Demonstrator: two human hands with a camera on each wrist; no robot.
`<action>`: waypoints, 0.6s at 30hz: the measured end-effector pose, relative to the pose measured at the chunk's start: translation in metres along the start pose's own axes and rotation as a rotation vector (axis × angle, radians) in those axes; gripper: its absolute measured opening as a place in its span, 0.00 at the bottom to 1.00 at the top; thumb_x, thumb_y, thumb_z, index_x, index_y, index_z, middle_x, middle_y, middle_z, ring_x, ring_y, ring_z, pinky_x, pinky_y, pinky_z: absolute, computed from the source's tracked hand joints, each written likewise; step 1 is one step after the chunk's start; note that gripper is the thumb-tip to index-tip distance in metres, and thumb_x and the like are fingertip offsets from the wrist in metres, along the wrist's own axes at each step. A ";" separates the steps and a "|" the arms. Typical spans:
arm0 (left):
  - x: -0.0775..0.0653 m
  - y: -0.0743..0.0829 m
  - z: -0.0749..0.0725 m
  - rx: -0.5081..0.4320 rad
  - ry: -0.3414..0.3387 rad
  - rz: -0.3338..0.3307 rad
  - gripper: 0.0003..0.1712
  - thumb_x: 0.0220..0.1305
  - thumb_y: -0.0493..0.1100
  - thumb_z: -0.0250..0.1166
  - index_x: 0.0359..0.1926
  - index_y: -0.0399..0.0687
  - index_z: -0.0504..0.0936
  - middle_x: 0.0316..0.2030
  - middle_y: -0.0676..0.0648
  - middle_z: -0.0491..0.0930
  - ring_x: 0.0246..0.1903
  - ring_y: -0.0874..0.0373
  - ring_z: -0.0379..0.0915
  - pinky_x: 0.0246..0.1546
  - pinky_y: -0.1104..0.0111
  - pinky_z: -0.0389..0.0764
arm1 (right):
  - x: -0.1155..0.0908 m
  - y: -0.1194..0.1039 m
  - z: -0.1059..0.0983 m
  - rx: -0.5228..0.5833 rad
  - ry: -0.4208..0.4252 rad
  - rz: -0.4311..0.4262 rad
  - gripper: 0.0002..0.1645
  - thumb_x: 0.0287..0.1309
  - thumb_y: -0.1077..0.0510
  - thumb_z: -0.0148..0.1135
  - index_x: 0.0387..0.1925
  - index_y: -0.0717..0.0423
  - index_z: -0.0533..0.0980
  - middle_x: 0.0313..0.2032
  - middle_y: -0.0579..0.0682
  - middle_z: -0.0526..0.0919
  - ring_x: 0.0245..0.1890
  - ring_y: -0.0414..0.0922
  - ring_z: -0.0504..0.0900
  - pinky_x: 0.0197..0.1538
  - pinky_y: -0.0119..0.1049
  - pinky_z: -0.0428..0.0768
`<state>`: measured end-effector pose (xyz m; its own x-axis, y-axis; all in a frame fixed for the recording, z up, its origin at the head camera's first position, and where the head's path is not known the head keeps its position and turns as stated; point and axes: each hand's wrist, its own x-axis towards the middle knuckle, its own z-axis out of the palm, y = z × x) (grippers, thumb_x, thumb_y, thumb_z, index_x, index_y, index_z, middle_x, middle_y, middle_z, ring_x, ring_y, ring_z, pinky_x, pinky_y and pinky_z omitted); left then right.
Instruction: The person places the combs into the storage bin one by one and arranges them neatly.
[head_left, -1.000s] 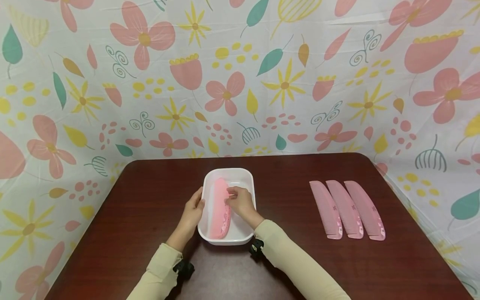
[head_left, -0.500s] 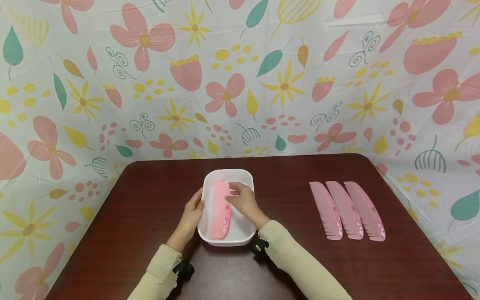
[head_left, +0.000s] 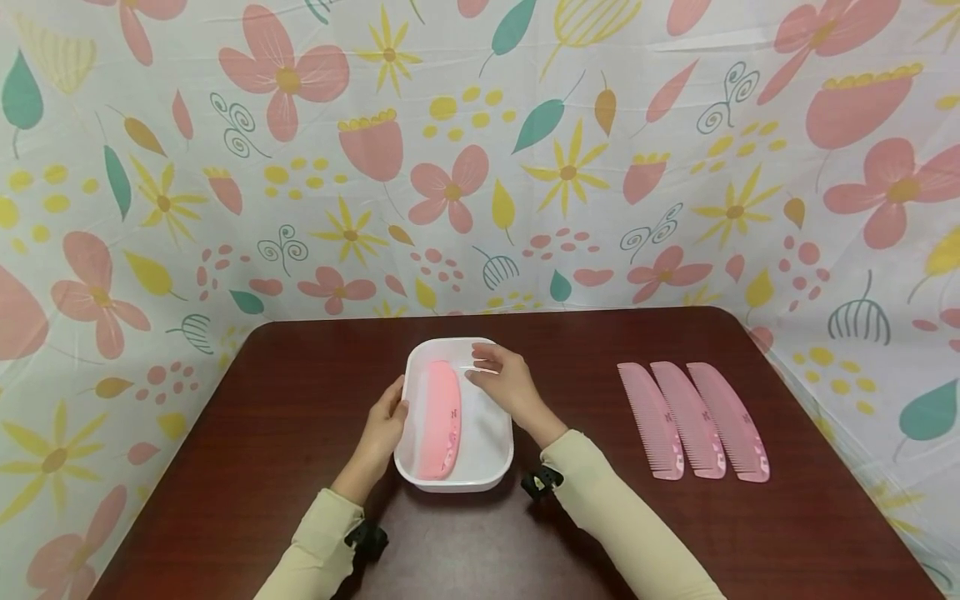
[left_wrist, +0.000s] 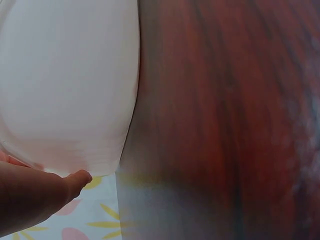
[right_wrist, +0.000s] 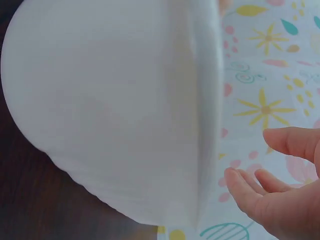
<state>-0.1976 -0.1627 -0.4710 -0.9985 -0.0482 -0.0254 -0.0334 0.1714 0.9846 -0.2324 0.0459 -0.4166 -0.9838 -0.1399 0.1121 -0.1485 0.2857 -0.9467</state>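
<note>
In the head view, a pink comb (head_left: 442,421) lies lengthwise in the left half of a white plastic tray (head_left: 480,467), teeth facing left. My left hand (head_left: 384,425) holds the tray by its left side, and the left wrist view shows the thumb (left_wrist: 77,181) against the white wall. Over the tray's upper right part is my right hand (head_left: 513,383), apart from the comb, with nothing between its fingers. The right wrist view shows its thumb and fingers spread beside the tray wall (right_wrist: 100,100).
Three more pink combs, a left one (head_left: 654,421), a middle one (head_left: 692,421) and a right one (head_left: 731,421), lie side by side on the dark wooden table (head_left: 570,533). A flower-patterned cloth (head_left: 450,275) hangs behind the table.
My right hand has let go of the comb and moved right and up toward the tray's right rim. The comb stays in the tray, and my left hand has hardly moved.
</note>
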 end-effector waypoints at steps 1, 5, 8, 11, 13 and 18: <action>0.000 0.000 0.000 -0.002 -0.002 0.003 0.28 0.72 0.32 0.44 0.72 0.34 0.55 0.69 0.31 0.58 0.67 0.39 0.56 0.67 0.49 0.57 | 0.000 0.000 -0.002 0.001 0.002 -0.002 0.27 0.55 0.65 0.67 0.58 0.62 0.74 0.53 0.60 0.80 0.54 0.54 0.79 0.51 0.42 0.81; -0.001 0.000 0.000 -0.011 -0.005 0.002 0.29 0.72 0.31 0.44 0.72 0.34 0.55 0.69 0.32 0.57 0.67 0.40 0.55 0.68 0.50 0.56 | 0.000 0.000 -0.010 0.005 0.006 -0.009 0.28 0.55 0.65 0.67 0.59 0.63 0.73 0.54 0.59 0.79 0.55 0.54 0.78 0.51 0.43 0.81; -0.001 0.000 0.000 -0.012 -0.005 0.001 0.29 0.72 0.31 0.44 0.72 0.34 0.55 0.69 0.32 0.57 0.67 0.40 0.55 0.68 0.50 0.56 | 0.000 0.001 -0.018 0.010 0.007 -0.021 0.28 0.56 0.64 0.67 0.59 0.62 0.73 0.55 0.59 0.79 0.55 0.53 0.77 0.53 0.42 0.80; 0.000 0.000 0.000 -0.011 -0.003 0.003 0.29 0.72 0.32 0.44 0.72 0.34 0.55 0.69 0.32 0.58 0.67 0.40 0.56 0.67 0.49 0.57 | 0.001 0.003 -0.026 0.030 0.006 -0.041 0.28 0.57 0.65 0.66 0.60 0.63 0.72 0.56 0.61 0.77 0.56 0.55 0.76 0.55 0.42 0.78; 0.000 0.000 0.000 -0.011 -0.001 0.001 0.28 0.72 0.32 0.44 0.72 0.34 0.55 0.69 0.32 0.58 0.67 0.40 0.56 0.67 0.50 0.58 | 0.001 0.004 -0.032 0.049 0.007 -0.054 0.28 0.57 0.65 0.65 0.60 0.63 0.72 0.57 0.61 0.76 0.57 0.56 0.76 0.57 0.41 0.77; 0.000 -0.001 0.000 -0.014 -0.002 -0.002 0.29 0.72 0.32 0.45 0.72 0.35 0.55 0.69 0.33 0.58 0.67 0.41 0.56 0.67 0.50 0.58 | 0.001 0.009 -0.049 0.093 -0.002 -0.100 0.29 0.58 0.65 0.65 0.61 0.65 0.70 0.58 0.63 0.75 0.58 0.57 0.74 0.58 0.42 0.76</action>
<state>-0.1975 -0.1633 -0.4720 -0.9985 -0.0462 -0.0281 -0.0350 0.1578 0.9869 -0.2396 0.0949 -0.4104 -0.9642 -0.1656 0.2070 -0.2361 0.1809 -0.9547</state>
